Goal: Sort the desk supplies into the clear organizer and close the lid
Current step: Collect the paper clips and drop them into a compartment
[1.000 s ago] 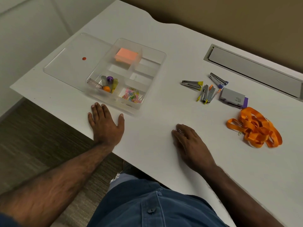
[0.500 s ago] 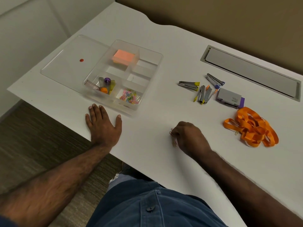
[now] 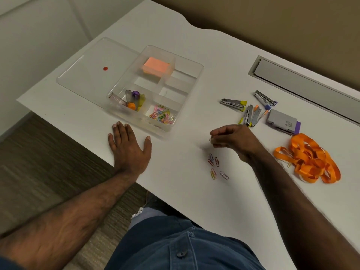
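Two hands over a white desk (image 3: 181,191): left hand (image 3: 129,151) flat, fingers spread, just below the clear organizer (image 3: 194,82); right hand (image 3: 231,138) pinches a paper clip (image 3: 210,140) above loose paper clips (image 3: 216,166).

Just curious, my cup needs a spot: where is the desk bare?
Bare desk lies between the organizer and the staple removers, and nearer than the loose paper clips. It is crowded around the stapler and orange lanyards.
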`<state>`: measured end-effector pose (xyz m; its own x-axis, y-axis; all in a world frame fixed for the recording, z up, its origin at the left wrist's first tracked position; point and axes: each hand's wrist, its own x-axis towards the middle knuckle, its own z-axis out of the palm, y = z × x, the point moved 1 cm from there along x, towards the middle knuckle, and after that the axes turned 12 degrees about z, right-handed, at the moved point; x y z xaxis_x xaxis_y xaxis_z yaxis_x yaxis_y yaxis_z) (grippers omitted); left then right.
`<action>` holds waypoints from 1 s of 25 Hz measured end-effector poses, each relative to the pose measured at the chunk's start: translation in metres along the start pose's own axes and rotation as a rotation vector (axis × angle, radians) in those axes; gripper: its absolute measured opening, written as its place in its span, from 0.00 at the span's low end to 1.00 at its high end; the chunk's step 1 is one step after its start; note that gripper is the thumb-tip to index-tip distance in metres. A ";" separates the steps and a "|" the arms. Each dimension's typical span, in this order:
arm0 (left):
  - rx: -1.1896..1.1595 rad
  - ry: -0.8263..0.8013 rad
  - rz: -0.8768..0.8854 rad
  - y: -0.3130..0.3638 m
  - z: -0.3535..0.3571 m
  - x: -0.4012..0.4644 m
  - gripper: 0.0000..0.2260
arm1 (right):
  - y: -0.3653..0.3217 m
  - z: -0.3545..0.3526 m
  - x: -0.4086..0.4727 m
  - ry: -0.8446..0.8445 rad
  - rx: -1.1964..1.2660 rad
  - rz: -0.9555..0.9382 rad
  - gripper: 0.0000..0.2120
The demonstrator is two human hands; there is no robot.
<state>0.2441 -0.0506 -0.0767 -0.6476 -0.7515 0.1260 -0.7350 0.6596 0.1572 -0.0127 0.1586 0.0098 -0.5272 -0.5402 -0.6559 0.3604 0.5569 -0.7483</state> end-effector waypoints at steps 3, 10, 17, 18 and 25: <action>0.011 0.007 -0.004 0.000 0.002 0.001 0.40 | -0.029 0.020 0.012 -0.082 0.129 -0.056 0.08; 0.021 0.042 -0.002 -0.003 0.007 0.002 0.40 | -0.091 0.108 0.044 -0.106 0.026 -0.170 0.07; 0.045 0.061 -0.003 -0.005 0.011 0.002 0.40 | -0.104 0.122 0.052 0.066 -0.435 -0.315 0.09; 0.043 0.061 -0.002 -0.005 0.011 0.002 0.40 | -0.103 0.118 0.051 0.070 -0.425 -0.325 0.11; 0.020 0.060 -0.001 -0.004 0.009 0.001 0.40 | -0.074 0.096 0.041 -0.079 0.030 -0.281 0.12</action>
<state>0.2446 -0.0536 -0.0864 -0.6339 -0.7511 0.1842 -0.7400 0.6583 0.1378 0.0128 0.0344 0.0287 -0.5487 -0.7188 -0.4270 0.2314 0.3602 -0.9037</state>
